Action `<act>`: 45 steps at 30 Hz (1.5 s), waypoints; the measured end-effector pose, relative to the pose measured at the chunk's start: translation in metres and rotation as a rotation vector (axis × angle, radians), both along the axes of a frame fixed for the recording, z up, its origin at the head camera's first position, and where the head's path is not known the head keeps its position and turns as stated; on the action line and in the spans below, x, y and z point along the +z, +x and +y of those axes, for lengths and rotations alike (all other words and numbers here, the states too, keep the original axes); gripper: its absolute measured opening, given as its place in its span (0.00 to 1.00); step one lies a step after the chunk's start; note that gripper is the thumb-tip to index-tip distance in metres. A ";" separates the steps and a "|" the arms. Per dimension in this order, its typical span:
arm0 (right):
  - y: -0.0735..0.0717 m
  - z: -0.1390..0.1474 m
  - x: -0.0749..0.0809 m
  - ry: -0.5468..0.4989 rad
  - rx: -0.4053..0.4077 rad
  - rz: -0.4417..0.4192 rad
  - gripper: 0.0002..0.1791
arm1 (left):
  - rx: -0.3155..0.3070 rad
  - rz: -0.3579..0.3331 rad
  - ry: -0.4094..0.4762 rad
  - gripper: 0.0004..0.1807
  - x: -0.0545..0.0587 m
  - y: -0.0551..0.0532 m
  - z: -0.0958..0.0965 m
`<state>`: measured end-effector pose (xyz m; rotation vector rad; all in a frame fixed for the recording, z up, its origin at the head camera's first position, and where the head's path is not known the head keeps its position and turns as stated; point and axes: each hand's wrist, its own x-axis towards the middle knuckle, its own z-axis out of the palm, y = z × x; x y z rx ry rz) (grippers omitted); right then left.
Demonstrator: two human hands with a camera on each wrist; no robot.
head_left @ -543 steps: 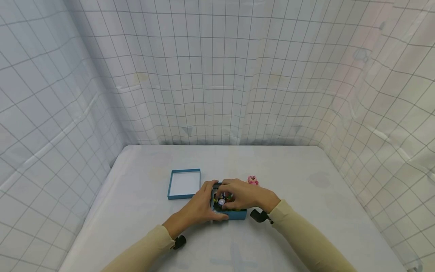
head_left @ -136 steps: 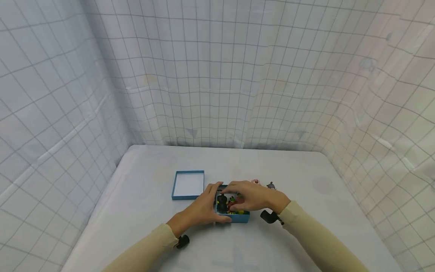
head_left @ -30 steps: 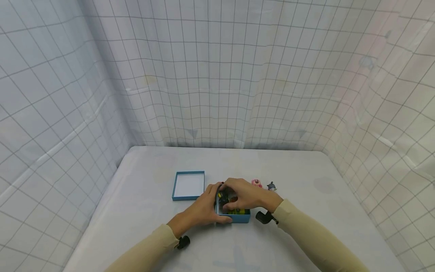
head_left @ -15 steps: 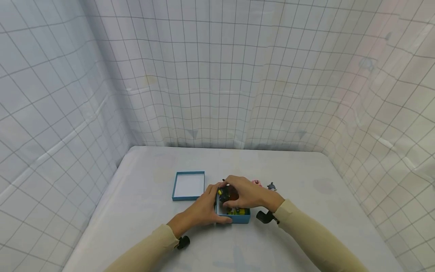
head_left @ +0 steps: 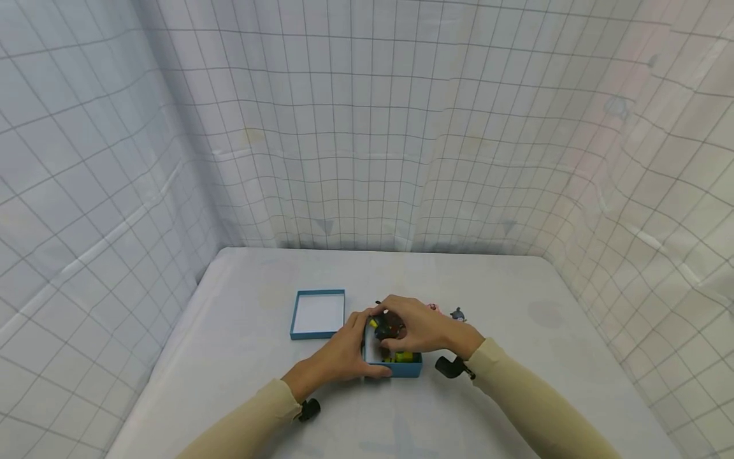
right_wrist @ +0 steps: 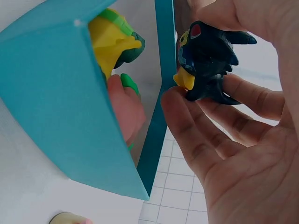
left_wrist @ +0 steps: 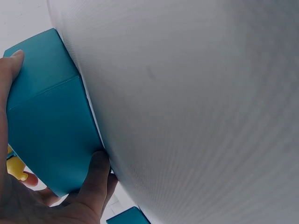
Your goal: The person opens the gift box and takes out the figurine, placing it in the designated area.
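A dark blue spiky figurine is pinched between the thumb and fingers of the right hand, just over the opening of a teal box; inside the box lie a yellow figurine and a pink-and-green figurine; the left hand grips the box, thumb on its near wall; beyond the right hand, a pink figurine and a grey figurine share the counter; a shallow lid lies to the left.
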<state>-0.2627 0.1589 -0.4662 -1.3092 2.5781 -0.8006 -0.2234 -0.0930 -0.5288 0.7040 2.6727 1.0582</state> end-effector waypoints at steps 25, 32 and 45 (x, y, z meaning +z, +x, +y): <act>0.008 0.020 0.004 -0.125 -0.014 -0.084 0.22 | 0.009 0.008 -0.022 0.75 0.002 -0.001 0.001; 0.008 0.027 0.000 -0.153 -0.016 -0.142 0.22 | 0.013 0.003 -0.028 0.75 0.002 -0.001 0.001; 0.012 0.038 0.002 -0.168 -0.056 -0.163 0.23 | 0.019 0.003 -0.030 0.75 0.002 -0.002 0.001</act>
